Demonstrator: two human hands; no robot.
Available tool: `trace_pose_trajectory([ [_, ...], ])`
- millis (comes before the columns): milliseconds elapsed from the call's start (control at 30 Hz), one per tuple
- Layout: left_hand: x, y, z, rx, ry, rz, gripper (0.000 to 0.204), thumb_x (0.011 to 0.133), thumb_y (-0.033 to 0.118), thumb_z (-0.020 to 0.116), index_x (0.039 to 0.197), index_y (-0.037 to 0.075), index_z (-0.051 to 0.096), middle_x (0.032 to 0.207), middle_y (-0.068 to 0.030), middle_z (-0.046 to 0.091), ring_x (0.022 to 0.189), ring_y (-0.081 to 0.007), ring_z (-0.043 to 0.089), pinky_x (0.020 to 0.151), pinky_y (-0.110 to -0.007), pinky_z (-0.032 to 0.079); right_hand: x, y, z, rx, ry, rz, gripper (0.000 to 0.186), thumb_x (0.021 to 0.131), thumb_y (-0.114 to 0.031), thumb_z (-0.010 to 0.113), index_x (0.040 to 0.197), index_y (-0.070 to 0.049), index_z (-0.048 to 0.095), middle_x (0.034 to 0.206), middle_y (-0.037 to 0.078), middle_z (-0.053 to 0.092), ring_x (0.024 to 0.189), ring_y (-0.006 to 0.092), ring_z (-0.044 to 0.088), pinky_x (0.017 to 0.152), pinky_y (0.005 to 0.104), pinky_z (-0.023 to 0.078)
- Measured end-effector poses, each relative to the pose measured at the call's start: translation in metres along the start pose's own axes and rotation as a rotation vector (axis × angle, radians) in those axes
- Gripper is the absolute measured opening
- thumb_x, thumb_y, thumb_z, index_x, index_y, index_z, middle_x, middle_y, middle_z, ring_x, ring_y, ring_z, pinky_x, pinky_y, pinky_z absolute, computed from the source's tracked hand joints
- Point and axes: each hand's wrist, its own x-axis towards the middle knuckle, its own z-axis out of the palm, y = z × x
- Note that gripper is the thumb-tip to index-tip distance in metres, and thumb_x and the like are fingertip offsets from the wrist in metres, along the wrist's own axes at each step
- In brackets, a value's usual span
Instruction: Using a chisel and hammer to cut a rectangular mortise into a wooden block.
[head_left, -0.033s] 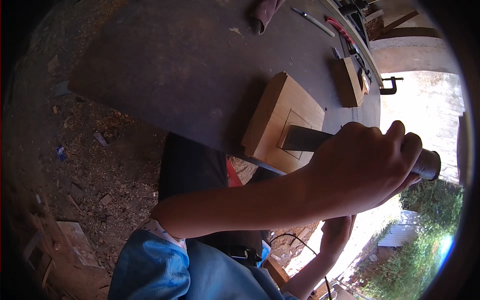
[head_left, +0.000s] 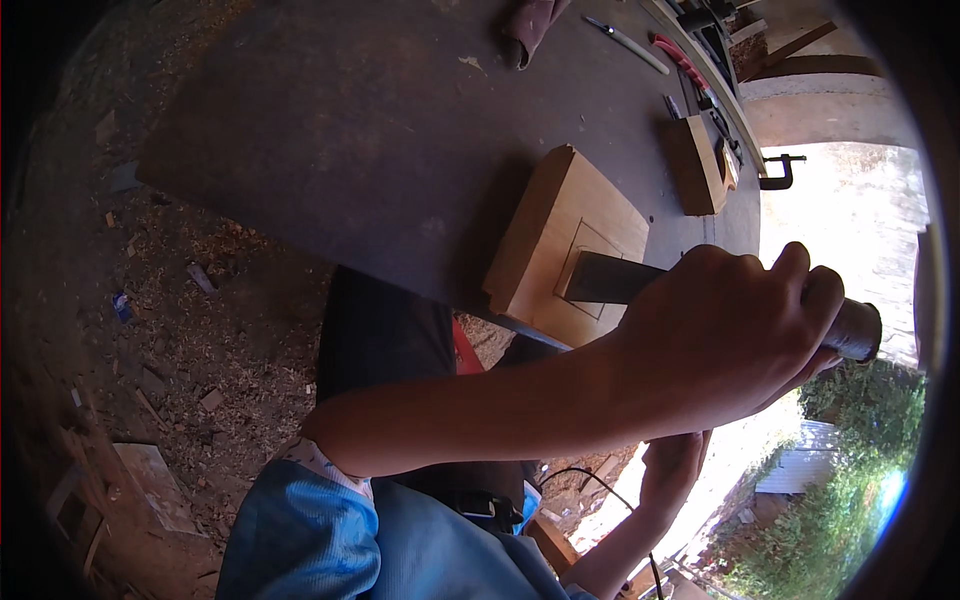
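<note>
My left hand (head_left: 745, 335) is wrapped round the dark cylindrical handle (head_left: 855, 330) of a wide-bladed chisel. The flat blade (head_left: 610, 280) meets the face of a pale wooden block (head_left: 540, 230) inside a pencilled rectangle, and the block lies at the edge of a dark table (head_left: 330, 120). Lower right, my right hand (head_left: 672, 470) is below the left one, its fingers largely hidden behind it, so what it holds cannot be made out.
A second block (head_left: 697, 165), a light pen-like tool (head_left: 630, 45), a red-handled tool (head_left: 675, 55) and brown cloth (head_left: 530, 30) lie along the back. A black clamp (head_left: 780, 172) is at the right edge. Shavings and scraps (head_left: 210, 400) cover the ground; a cable (head_left: 605, 478) runs below.
</note>
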Motion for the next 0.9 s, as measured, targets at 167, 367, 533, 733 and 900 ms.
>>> trace_pose_trajectory([
  [167, 0.0, 0.0, -0.001, -0.017, 0.023, 0.008, 0.044, 0.096, 0.043, 0.065, 0.096, -0.002, 0.063, 0.076, -0.009, 0.06, 0.05, -0.0147, 0.06, 0.04, -0.03, 0.048, -0.007, -0.022, 0.012, 0.061, 0.024, 0.119, 0.057, 0.106, -0.029, 0.045, 0.154, -0.002, 0.033, 0.147, 0.014, 0.048, 0.13, 0.0235, 0.051, 0.103, 0.0379, 0.043],
  [367, 0.001, 0.001, 0.001, -0.029, 0.024, 0.018, 0.044, 0.096, 0.042, 0.065, 0.096, -0.002, 0.062, 0.075, -0.0092, 0.06, 0.049, -0.0154, 0.06, 0.041, -0.031, 0.048, -0.008, -0.025, 0.013, 0.092, 0.044, 0.124, 0.058, 0.106, -0.031, 0.045, 0.154, -0.002, 0.033, 0.146, 0.015, 0.049, 0.13, 0.0236, 0.051, 0.102, 0.0373, 0.044],
  [533, 0.0, 0.0, -0.001, -0.046, 0.078, 0.015, 0.043, 0.095, 0.041, 0.067, 0.097, -0.001, 0.059, 0.073, -0.0093, 0.059, 0.047, -0.0171, 0.061, 0.038, -0.033, 0.048, 0.0, 0.004, -0.007, -0.102, -0.005, -0.043, 0.058, 0.106, -0.032, 0.045, 0.154, -0.002, 0.034, 0.145, 0.015, 0.049, 0.127, 0.0232, 0.053, 0.096, 0.0347, 0.046],
  [733, 0.004, 0.0, -0.001, -0.013, 0.146, 0.008, 0.045, 0.094, 0.043, 0.068, 0.098, -0.001, 0.058, 0.073, -0.0099, 0.058, 0.046, -0.0178, 0.06, 0.038, -0.032, 0.047, -0.001, -0.029, 0.001, 0.066, -0.149, 0.014, 0.063, 0.107, -0.034, 0.044, 0.157, 0.001, 0.028, 0.149, 0.016, 0.047, 0.126, 0.0227, 0.055, 0.092, 0.0337, 0.049],
  [900, 0.004, 0.0, -0.002, -0.016, 0.161, 0.001, 0.048, 0.095, 0.046, 0.065, 0.095, -0.001, 0.057, 0.074, -0.0097, 0.059, 0.047, -0.017, 0.06, 0.04, -0.03, 0.047, 0.041, -0.013, -0.065, -0.126, -0.178, -0.295, 0.059, 0.107, -0.034, 0.041, 0.159, -0.006, 0.03, 0.163, 0.017, 0.029, 0.145, 0.0271, 0.04, 0.119, 0.041, 0.034],
])
